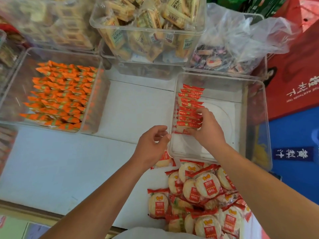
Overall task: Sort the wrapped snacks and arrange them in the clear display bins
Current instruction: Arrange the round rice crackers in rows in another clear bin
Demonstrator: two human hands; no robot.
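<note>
Pale, smooth tabletop (69, 161) carries several clear, rigid plastic bins with rounded corners. At the right stands one clear square bin (255, 118), its glossy walls see-through. Along its left wall runs a row of red-edged crinkly packets (189, 100), each a flat round cracker standing on edge, packed face to face. The right hand (208, 133) reaches into this bin and grips the near part of the row, fingers curled over the far side and thumb pressed against the nearest packet.

The left hand (151, 145) sits just outside the bin's near left corner, fingers loosely curled, with nothing visible in them; its thumb tip is at the corner wall, though I cannot tell whether it touches.

Just in front of the bin lies a loose heap of round cracker packets (207, 190), pale discs in shiny film with red labels, overlapping flat on the table.

To the left, another clear bin (101, 104) holds orange foil packets (60, 97) in tight rows. Behind, a stacked bin (96, 26) is piled with yellowish wrapped bars, beside a crumpled transparent bag (241, 35).
</note>
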